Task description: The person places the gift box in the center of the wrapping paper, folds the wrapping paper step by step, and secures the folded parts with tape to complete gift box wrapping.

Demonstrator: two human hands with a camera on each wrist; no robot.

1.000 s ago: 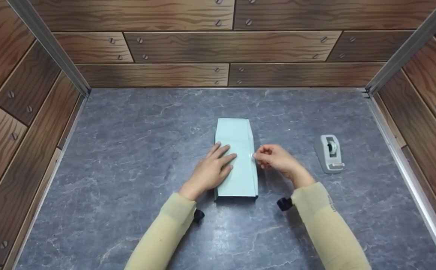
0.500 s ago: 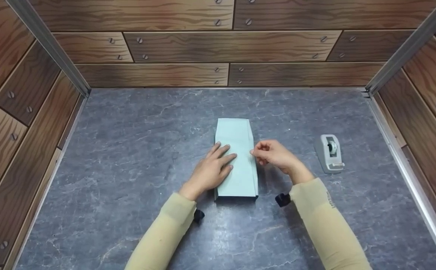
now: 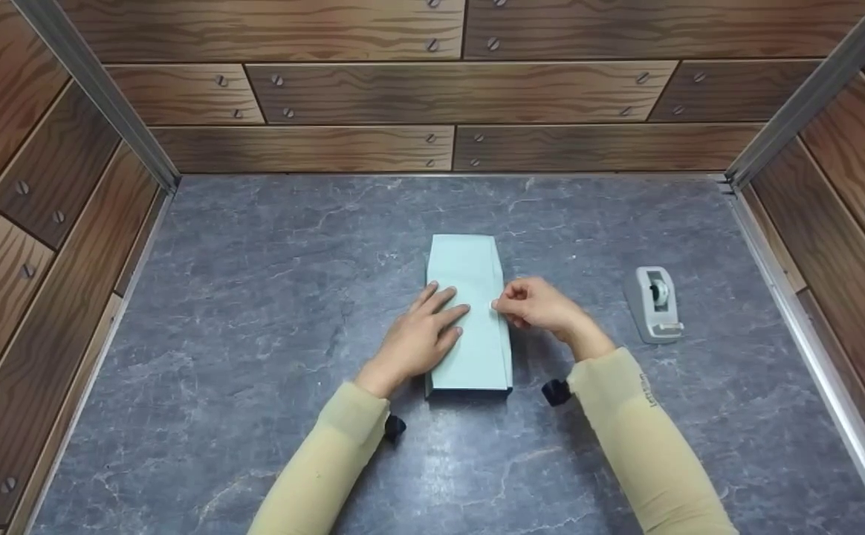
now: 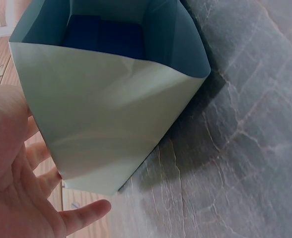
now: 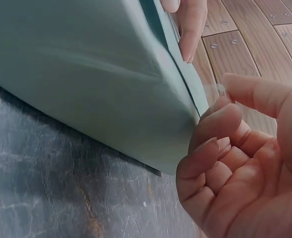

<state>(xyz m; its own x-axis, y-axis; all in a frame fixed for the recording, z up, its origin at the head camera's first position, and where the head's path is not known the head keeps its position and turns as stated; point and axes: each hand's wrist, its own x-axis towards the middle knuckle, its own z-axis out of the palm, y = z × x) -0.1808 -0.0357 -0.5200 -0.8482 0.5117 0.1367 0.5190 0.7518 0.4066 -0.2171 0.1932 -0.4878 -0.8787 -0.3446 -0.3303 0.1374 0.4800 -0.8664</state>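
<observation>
Rests the left hand (image 3: 419, 338) on the left part of a pale green paper wrap (image 3: 481, 334), with fingers relaxed and spread across the top. Pinches a small piece of clear tape (image 5: 214, 90) between thumb and forefinger of the right hand (image 3: 540, 306), at the right edge of the same wrap, and folds the other fingers in toward the palm. Hard to tell about contact between tape and paper.

Find the wrap near the middle of the grey, white-veined table (image 3: 291, 282), set lengthwise from near to far, between both hands. Note a folded flap (image 5: 183, 70) along the right side, with an edge close to the right fingertips. Look in at an open end from the left wrist and see a dark blue surface (image 4: 106, 37) inside, set back from the paper's rim.

Farther right, well apart from the right hand, see a pale grey tape dispenser (image 3: 659, 318), upright on the table, with a roll (image 3: 660, 293) in the middle.

Wears cream sleeves (image 3: 313, 461) on both arms, with dark lettering, too small to read, on the right cuff. See a far wall (image 3: 447, 93) beyond the table, covered in brown wood-plank print.
</observation>
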